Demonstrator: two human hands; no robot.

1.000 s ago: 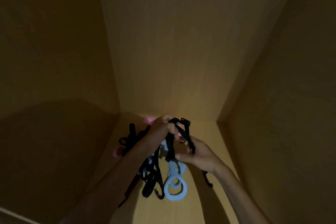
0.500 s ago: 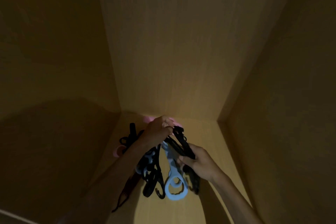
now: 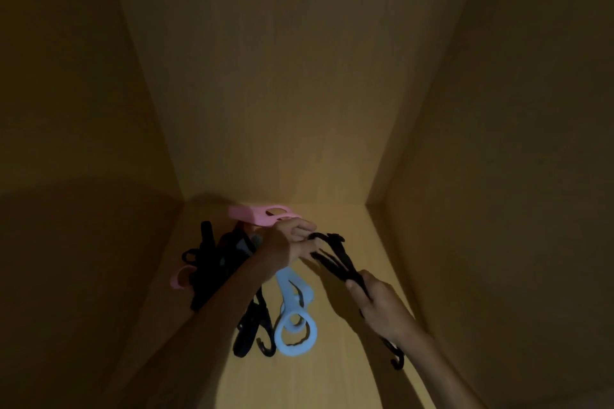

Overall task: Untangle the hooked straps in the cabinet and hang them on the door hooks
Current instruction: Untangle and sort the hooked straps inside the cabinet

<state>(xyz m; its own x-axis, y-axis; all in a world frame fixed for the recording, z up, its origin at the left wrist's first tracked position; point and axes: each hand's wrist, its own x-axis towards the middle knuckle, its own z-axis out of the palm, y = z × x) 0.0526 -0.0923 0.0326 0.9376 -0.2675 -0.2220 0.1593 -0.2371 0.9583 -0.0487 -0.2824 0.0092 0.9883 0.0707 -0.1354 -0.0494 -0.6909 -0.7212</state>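
strap [image 3: 335, 259] spans left hand [image 3: 285, 242] to right hand [image 3: 382, 305] — near right wall [image 3: 498, 209].

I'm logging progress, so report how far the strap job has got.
Done: nothing visibly hung; the door hooks are out of view. In hand: one black strap stretched between the left hand and right hand. Left: the heap of straps with a blue ring piece and pink piece on the cabinet floor, then hanging everything.

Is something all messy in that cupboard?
Yes. Black straps lie tangled in a heap on the floor, mixed with a pink piece and a blue piece. The left hand and right hand hold one strap.
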